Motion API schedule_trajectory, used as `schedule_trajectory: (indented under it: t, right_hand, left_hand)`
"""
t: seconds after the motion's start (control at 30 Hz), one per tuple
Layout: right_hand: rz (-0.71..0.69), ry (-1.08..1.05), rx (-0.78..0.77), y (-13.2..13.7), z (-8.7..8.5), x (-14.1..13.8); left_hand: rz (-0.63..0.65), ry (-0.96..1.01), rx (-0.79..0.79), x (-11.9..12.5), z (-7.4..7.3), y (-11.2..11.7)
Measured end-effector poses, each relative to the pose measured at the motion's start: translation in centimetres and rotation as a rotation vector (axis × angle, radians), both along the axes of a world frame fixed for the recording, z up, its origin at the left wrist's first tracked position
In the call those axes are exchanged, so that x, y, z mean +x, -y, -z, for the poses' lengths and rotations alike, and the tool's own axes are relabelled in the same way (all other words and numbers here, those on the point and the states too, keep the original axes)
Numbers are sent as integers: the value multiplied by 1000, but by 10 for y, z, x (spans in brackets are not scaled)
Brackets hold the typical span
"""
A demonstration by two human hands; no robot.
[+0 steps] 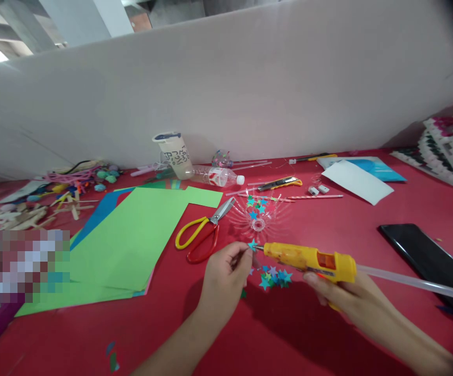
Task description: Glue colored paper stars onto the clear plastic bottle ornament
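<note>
Thumb and forefinger of the left hand [226, 277] are pinched together on a small blue star [253, 244]. The right hand [342, 292] is wrapped around the grip of a yellow glue gun [308, 258], its nozzle at the star; whether they touch cannot be told. A translucent glue stick [410, 281] projects from the gun's rear. Just nearer than the fingertips lies a pile of stars [275, 278]; just beyond them, a clear plastic piece [258, 224] with strips radiating from a ring, further stars among them. Left of the fingertips: scissors [214, 220], then green paper [124, 235]. Farther beyond: a utility knife [279, 184], a bottle [214, 176] on its side, its red-and-white label too small to read, and a pale cup [177, 156] bearing dark, illegible characters. The red table [328, 219] meets a pale wall [226, 89] at its far edge. Tabletop shows between the left forearm and the paper's near edge, and between the gun and a black phone [418, 250] to its right.
</note>
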State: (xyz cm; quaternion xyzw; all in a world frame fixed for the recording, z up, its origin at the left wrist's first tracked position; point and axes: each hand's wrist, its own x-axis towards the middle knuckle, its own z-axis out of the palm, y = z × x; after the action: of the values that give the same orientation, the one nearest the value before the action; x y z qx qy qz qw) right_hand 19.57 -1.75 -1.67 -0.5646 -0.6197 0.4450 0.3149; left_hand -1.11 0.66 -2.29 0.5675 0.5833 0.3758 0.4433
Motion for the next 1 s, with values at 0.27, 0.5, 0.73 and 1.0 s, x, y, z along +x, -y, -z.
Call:
schedule_trajectory:
  t: [0.27, 0.5, 0.73, 1.0]
  right_hand:
    - [-10, -39, 6, 0, -3, -3]
    - [-1, -44, -15, 0, 0, -2]
    - [-24, 1, 76, 0, -4, -1]
    - [-35, 14, 102, 0, -3, -2]
  left_hand:
    - [10, 0, -4, 0, -1, 2]
    - [10, 1, -6, 0, -1, 1]
    - [12, -25, 14, -1, 1, 1]
    - [12, -26, 6, -1, -1, 2]
